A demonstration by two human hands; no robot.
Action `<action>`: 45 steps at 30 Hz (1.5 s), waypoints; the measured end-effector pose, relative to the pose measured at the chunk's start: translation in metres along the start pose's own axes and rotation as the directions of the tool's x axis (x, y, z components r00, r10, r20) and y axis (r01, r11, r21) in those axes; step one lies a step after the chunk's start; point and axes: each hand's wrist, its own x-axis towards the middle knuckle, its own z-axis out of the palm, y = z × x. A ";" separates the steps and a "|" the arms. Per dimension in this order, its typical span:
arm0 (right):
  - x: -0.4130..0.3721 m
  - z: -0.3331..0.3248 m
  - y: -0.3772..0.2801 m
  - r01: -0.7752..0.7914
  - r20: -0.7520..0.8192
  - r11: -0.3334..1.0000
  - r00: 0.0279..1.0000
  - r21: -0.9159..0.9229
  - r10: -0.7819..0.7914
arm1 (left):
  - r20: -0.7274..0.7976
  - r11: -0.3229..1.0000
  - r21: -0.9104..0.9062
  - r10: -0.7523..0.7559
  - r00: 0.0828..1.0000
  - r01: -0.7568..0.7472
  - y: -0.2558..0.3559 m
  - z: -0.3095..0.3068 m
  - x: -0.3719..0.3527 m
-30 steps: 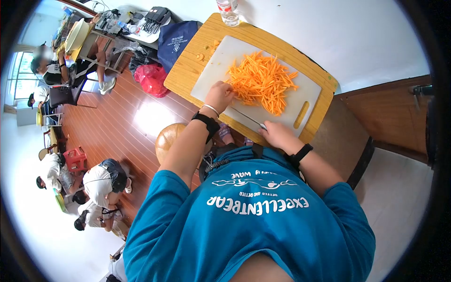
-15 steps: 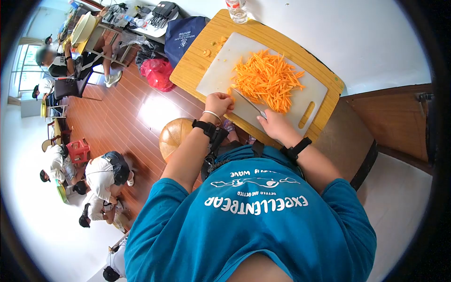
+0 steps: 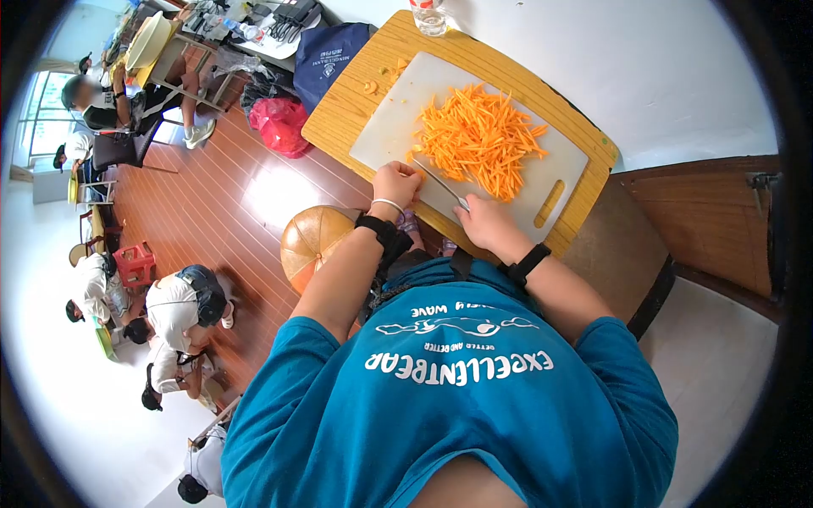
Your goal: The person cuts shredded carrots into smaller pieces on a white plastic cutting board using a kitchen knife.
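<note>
A heap of shredded carrot (image 3: 481,140) lies on a white cutting board (image 3: 385,127) with a slot handle at its right end. My right hand (image 3: 489,225) grips a knife (image 3: 442,184), whose blade points left along the board's near edge. Beside the blade's tip, my left hand (image 3: 395,184) is closed, fingertips pressed together at the board's edge. Whatever sits between those fingers is hidden. A few orange bits show just beyond them.
The board rests on a small wooden table (image 3: 339,127). A clear bottle (image 3: 429,19) stands at its far edge, and small carrot scraps (image 3: 370,87) lie at left. A round brown stool (image 3: 309,241), a red bag (image 3: 281,127) and several people are to the left.
My right hand and the knife have shifted slightly left, toward my left hand. The orange piece seen at my left fingertips before is now mostly out of sight. The whole view has shifted slightly.
</note>
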 end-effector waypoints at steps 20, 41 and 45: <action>-0.006 0.004 0.001 -0.043 0.036 0.999 0.998 -0.015 0.044 | -0.037 0.882 0.398 0.289 0.957 -0.251 -0.008 0.003 -0.006; -0.018 0.014 0.014 -0.038 0.039 0.994 0.998 -0.103 0.042 | -0.039 0.921 0.306 0.263 0.964 -0.239 -0.016 0.006 -0.001; -0.021 0.004 0.005 -0.044 0.052 0.996 0.997 -0.080 0.048 | -0.052 0.924 0.302 0.263 0.963 -0.236 -0.015 0.006 -0.005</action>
